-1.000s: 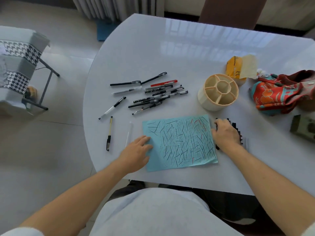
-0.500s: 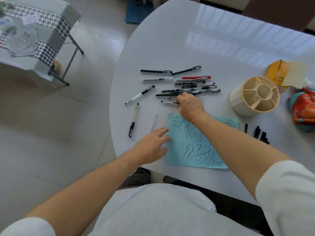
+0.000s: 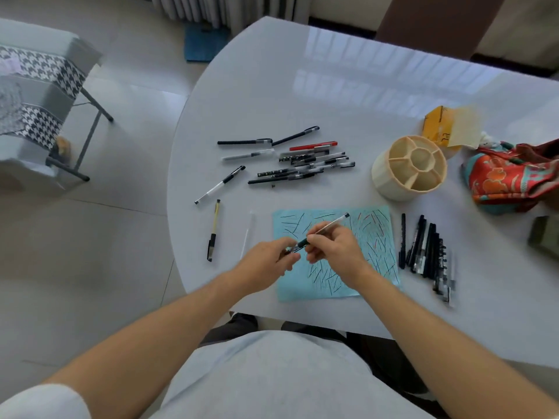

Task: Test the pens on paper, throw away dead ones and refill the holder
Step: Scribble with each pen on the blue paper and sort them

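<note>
Both hands meet over the blue paper (image 3: 375, 234), sharing one pen (image 3: 325, 229). The right hand (image 3: 334, 249) has its fingers curled round the clear barrel, the far end slanting up and away over the sheet. The left hand (image 3: 266, 264) pinches the dark near end of the same pen between thumb and fingertips; whether that end is a cap or the grip, I cannot tell. The pen is held just above the paper, which is covered in short scribbled strokes.

On the white table (image 3: 332, 95), beyond the paper, lies a loose heap of pens (image 3: 302, 167), roughly a dozen, one of them red (image 3: 313, 145). Apart from it to the left lie one clear pen with a black cap (image 3: 220, 185), one yellow pen (image 3: 214, 229) and one thin clear tube (image 3: 246, 238). Just right of the paper a second batch of dark pens (image 3: 426, 252) lies side by side, too crowded to count. One cream pen holder (image 3: 408, 167) with divided compartments stands upright, with nothing visible inside it. Near it are one yellow box (image 3: 437, 125) and one red patterned cloth bag (image 3: 511, 176).
</note>
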Available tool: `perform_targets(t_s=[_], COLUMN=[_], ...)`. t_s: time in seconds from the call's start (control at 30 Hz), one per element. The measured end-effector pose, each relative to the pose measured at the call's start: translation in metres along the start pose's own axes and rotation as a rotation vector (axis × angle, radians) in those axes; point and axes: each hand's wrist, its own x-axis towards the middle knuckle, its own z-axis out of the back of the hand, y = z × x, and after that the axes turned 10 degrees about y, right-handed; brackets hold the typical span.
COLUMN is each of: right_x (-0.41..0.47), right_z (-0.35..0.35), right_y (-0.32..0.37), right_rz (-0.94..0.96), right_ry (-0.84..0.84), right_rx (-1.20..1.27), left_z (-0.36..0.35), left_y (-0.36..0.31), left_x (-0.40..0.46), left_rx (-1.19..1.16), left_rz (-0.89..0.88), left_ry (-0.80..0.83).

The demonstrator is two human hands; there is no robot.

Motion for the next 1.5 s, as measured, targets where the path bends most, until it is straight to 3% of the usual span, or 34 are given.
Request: perform_targets(t_s=[0.13, 0.3, 0.4, 0.53, 0.67, 0.8, 0.93, 1.07, 1.2, 1.5], right_x=[-0.014, -0.007, -0.001, 0.011, 0.02, 0.022, 0.02, 0.004, -0.013, -0.036], right_z=[-0.01, 0.023, 0.034, 0.0, -0.021, -0.028, -0.013, 0.0, 0.003, 0.003], right_y=[-0.021, -0.017, -0.019, -0.034, -0.045, -0.047, -0.041, -0.031, -0.026, -0.032], right_rz=[0.005, 0.034, 0.015, 0.03, 0.078, 0.15, 0.129, 0.095, 0.112, 0.078], right_ry=[-0.062, -0.484, -0.385, -0.231, -0.212, -0.187, -0.311, -0.362, -0.258, -0.146], right_rx=[0.09, 0.091, -0.047, -0.168, -0.445, -0.628, -0.722, -0.399, 0.027, 0.151], left_z=[-0.002, 0.008, 0.007, -0.007, -0.019, -0.022, -0.022, -0.019, -0.015, -0.02], left_y=[-0.006, 0.023, 0.037, 0.033, 0.036, 0.041, 0.041, 0.04, 0.036, 0.007], left_x=[0.001, -0.012, -0.022, -0.013, -0.006, -0.007, -0.005, -0.003, -0.004, 0.0], left_rx=[0.107, 0.316, 0.369, 0.422, 0.496, 0.502, 0.48, 0.427, 0.383, 0.424], left_rz=[0.022, 0.175, 0.142, -0.097, -0.164, -0.177, -0.164, -0.147, -0.103, -0.077], left_ry=[0.039, -0.048, -0.057, -0.1, -0.031, -0.063, -0.06, -0.062, -0.068, 0.011])
